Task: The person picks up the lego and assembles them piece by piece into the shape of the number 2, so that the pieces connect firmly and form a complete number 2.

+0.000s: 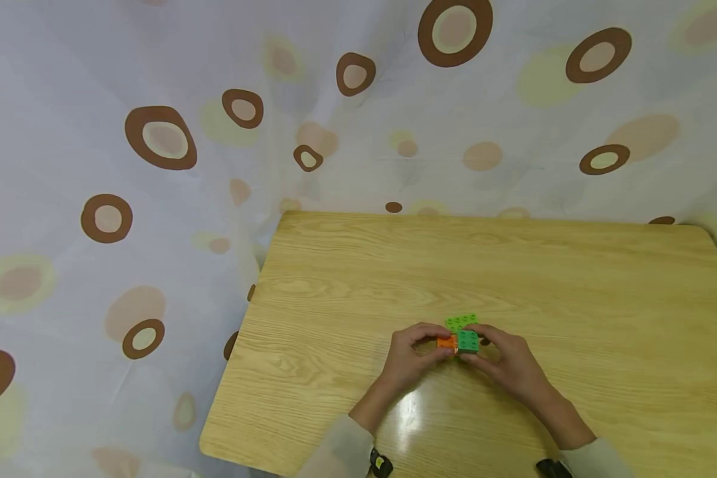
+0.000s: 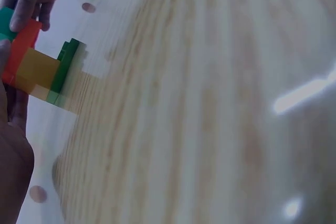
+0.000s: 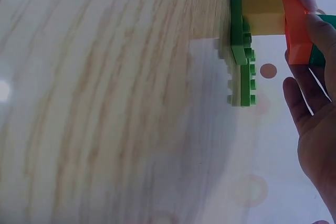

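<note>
A stack of toy building bricks stands at the middle of the table between both hands. My left hand pinches the orange brick between thumb and fingers. From the other side, my right hand grips the green brick, which sits on top, over part of the orange one. Below the orange brick is a yellow brick, seen in both wrist views. It stands on a flat green piece at the bottom. A light green studded plate reaches out from the base on the far side.
The wooden table has its left edge and far edge in view. A patterned curtain hangs behind it and along the left side. Light reflects off the tabletop near the left forearm.
</note>
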`<state>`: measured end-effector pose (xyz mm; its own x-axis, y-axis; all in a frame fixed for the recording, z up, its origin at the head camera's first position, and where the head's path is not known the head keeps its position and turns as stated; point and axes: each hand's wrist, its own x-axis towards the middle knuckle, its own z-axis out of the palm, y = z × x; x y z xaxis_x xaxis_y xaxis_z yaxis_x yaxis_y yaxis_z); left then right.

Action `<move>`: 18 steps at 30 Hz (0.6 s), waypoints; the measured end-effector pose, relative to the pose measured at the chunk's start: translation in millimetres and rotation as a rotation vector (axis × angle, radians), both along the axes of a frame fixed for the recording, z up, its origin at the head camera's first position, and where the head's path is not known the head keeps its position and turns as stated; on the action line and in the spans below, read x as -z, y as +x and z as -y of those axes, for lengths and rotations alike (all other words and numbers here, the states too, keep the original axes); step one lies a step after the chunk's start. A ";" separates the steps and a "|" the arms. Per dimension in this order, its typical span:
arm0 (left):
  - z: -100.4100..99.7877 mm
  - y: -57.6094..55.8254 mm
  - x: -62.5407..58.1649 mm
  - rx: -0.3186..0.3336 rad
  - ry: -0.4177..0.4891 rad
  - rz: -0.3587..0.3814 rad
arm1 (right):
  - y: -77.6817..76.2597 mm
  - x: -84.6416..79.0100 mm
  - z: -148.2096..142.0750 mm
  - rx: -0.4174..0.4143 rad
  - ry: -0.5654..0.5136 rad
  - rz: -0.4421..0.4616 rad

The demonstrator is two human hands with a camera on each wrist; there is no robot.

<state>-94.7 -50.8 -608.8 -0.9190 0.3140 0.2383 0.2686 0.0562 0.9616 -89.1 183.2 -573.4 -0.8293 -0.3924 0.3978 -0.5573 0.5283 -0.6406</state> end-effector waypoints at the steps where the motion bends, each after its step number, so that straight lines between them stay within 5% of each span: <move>1: -0.7 0.4 0.0 -0.003 -0.003 -0.001 | -0.1 -0.3 -0.7 -0.003 -0.001 0.004; 13: -0.7 -0.9 4.7 -0.005 -0.017 -0.009 | -3.7 -0.9 -4.5 -0.052 -0.023 0.039; 18: -1.0 -0.4 6.8 -0.005 0.009 0.027 | -2.1 2.3 -14.0 -0.084 -0.090 0.147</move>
